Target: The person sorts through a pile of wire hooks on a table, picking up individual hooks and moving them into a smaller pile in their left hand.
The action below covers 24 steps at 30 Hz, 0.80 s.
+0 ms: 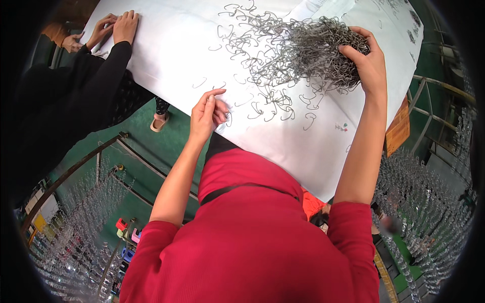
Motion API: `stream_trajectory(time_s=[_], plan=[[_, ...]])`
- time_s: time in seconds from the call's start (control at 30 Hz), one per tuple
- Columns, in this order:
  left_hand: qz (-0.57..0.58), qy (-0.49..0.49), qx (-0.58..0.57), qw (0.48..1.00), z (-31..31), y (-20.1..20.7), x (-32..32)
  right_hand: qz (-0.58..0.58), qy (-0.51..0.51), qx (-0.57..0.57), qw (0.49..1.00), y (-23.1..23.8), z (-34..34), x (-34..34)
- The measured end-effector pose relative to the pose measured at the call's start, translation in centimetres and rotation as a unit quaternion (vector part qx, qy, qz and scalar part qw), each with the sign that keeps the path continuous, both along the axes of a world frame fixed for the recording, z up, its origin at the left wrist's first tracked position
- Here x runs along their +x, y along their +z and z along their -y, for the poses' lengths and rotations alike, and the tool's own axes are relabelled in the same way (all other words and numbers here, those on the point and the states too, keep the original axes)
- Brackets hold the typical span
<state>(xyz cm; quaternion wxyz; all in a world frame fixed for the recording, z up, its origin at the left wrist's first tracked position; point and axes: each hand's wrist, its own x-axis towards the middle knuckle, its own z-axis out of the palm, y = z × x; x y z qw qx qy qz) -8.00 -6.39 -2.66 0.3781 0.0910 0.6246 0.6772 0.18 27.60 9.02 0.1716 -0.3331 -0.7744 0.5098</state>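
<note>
A dense tangled clump of grey wire hooks (323, 53) lies on the white-covered table (172, 45). At its right side my right hand (371, 63) grips the clump, thumb on top and fingers around the far edge. Many loose wire hooks (275, 103) spread out leftward and nearer from the clump. By the table's near left edge is my left hand (208, 113), index finger stretched out and the other fingers loosely curled. I see nothing held in it. A single hook (228, 119) lies right beside its fingertips.
Another person's hands (126, 28) rest on the table's far left corner, with black sleeves. An orange-sleeved hand (72, 43) shows beyond them. Metal rails (144, 156) and racks hung with shiny small pieces (76, 227) stand below left; similar racks (424, 197) stand right.
</note>
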Motion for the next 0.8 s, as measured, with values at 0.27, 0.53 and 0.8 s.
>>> stream_trajectory(time_s=[0.27, 0.53, 0.8], plan=[[-0.002, -0.013, -0.003, 1.0, 0.2, -0.2, -0.3, 0.23, -0.055, 0.336, 0.912, -5.0, -3.7, 1.7], [0.001, -0.008, 0.007, 1.0, 0.4, -0.5, 0.0, 0.177, 0.072, 0.378, 0.906, -7.4, 6.8, 1.9], [-0.009, -0.022, -0.011, 1.0, 0.5, -0.6, -0.2, 0.19, 0.031, 0.282, 0.94, -7.4, 9.4, 4.1]])
